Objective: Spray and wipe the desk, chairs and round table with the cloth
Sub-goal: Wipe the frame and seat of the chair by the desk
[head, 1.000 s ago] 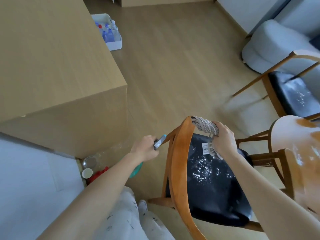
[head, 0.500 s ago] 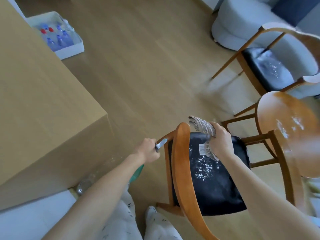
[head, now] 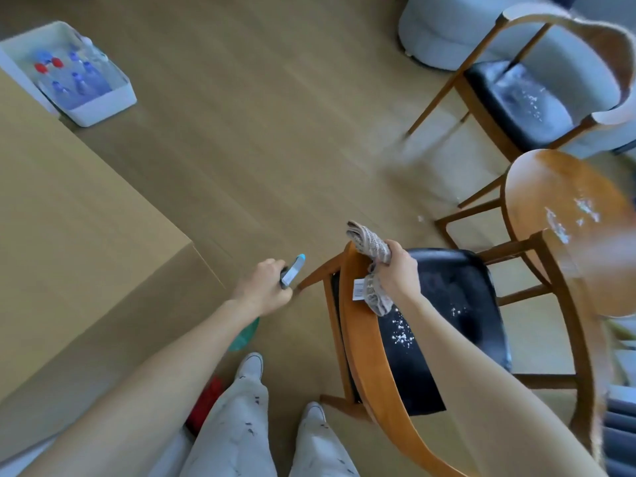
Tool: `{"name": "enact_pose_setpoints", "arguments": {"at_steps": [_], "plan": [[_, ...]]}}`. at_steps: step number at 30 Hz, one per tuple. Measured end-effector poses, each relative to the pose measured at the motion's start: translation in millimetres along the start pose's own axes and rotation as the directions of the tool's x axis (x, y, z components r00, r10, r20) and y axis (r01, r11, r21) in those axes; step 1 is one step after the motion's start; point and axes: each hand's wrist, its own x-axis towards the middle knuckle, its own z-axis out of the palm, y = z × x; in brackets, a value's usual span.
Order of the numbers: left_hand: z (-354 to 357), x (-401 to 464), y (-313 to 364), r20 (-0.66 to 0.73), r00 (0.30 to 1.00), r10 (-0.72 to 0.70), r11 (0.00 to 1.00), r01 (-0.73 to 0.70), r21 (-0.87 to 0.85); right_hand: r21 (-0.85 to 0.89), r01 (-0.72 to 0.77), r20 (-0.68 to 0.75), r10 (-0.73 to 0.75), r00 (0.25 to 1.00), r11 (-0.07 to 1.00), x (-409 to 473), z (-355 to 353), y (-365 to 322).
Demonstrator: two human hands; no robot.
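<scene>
Right hand [head: 399, 273] grips the knitted grey cloth [head: 373, 266] bunched over the near chair's curved wooden backrest [head: 364, 332] (black seat, white specks); left hand [head: 266, 289] clutches the spray bottle [head: 292, 270].

Open wooden floor [head: 275, 139] stretches from centre toward twelve o'clock, giving hands free passage. The desk [head: 69, 235] blocks nine o'clock, with a white bin [head: 103, 110] at eleven. The near chair [head: 371, 346] stands at five, the round table [head: 557, 215] crowds three, and a second chair [head: 516, 98] fills one o'clock.
</scene>
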Motion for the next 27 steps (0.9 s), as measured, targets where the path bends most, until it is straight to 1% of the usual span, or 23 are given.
{"name": "enact_pose_setpoints", "arguments": {"at_steps": [3, 6, 11, 13, 15, 16, 17, 18, 19, 20, 21, 22, 23, 24, 25, 26, 27], "plan": [[-13.5, 5.2, -3.6, -0.045, 0.999, 0.001, 1.0, 0.0, 0.021, 0.112, -0.056, 0.013, 0.055, 0.998, 0.992, -2.5, 12.1, -3.9], [-21.9, 9.0, -6.1, -0.047, 0.999, 0.016, 0.998, -0.013, 0.054, 0.194, -0.054, 0.008, 0.054, 0.999, 0.98, -3.6, 16.8, -8.6], [-32.1, 13.0, -6.0, -0.04, 0.999, 0.029, 0.994, -0.024, 0.107, 0.253, -0.1, -0.018, 0.108, 0.994, 0.962, 5.2, 23.2, -8.2], [-34.0, 14.5, -6.6, -0.035, 0.999, 0.04, 0.992, -0.036, 0.121, 0.224, -0.092, -0.036, 0.103, 0.994, 0.97, 4.3, 29.7, -9.1], [-34.8, 15.5, -7.4, -0.025, 0.998, 0.057, 0.989, -0.053, 0.138, 0.104, -0.075, -0.036, 0.079, 0.996, 0.992, 2.3, 38.8, -8.9], [-34.3, 16.1, -8.3, -0.018, 0.998, 0.064, 0.988, -0.061, 0.145, 0.007, -0.077, 0.03, 0.076, 0.997, 0.997, 0.1, 43.2, -9.7], [-34.3, 16.0, -8.8, -0.013, 0.998, 0.068, 0.987, -0.065, 0.149, -0.083, -0.079, 0.128, 0.09, 0.988, 0.993, -2.8, 47.3, -11.0], [-34.0, 16.0, -9.6, -0.005, 0.998, 0.068, 0.986, -0.066, 0.153, -0.134, -0.081, 0.221, 0.109, 0.969, 0.988, -6.2, 50.5, -12.5], [-33.9, 15.4, -10.4, 0.001, 0.998, 0.067, 0.985, -0.066, 0.157, -0.149, -0.079, 0.276, 0.118, 0.954, 0.986, -8.9, 52.9, -13.7], [-33.5, 14.9, -11.7, 0.004, 0.998, 0.068, 0.985, -0.068, 0.162, -0.135, -0.076, 0.287, 0.112, 0.951, 0.988, -10.4, 54.5, -14.1], [-33.3, 14.1, -13.0, 0.008, 0.998, 0.07, 0.984, -0.07, 0.165, -0.101, -0.073, 0.26, 0.097, 0.961, 0.992, -10.6, 56.5, -13.0], [-33.2, 13.2, -14.1, 0.014, 0.997, 0.073, 0.983, -0.074, 0.168, -0.058, -0.07, 0.191, 0.079, 0.978, 0.996, -11.2, 55.9, -12.2], [-33.3, 12.4, -14.8, 0.019, 0.997, 0.076, 0.983, -0.078, 0.167, -0.024, -0.064, 0.081, 0.066, 0.995, 0.998, -10.4, 55.3, -10.5], [-33.3, 11.9, -15.7, 0.023, 0.997, 0.077, 0.983, -0.079, 0.165, -0.027, -0.053, -0.043, 0.052, 0.998, 0.998, -9.0, 55.0, -8.8], [-33.6, 11.2, -16.4, 0.026, 0.997, 0.076, 0.983, -0.079, 0.164, -0.076, -0.041, -0.143, 0.03, 0.989, 0.996, -7.3, 54.5, -7.1], [-33.6, 11.1, -17.2, 0.029, 0.997, 0.075, 0.983, -0.079, 0.164, -0.146, -0.035, -0.188, 0.007, 0.982, 0.989, -4.8, 55.1, -5.6], [-33.9, 10.8, -17.5, 0.03, 0.997, 0.076, 0.982, -0.08, 0.168, -0.205, -0.032, -0.174, -0.005, 0.985, 0.978, -2.0, 56.7, -4.7]]}}
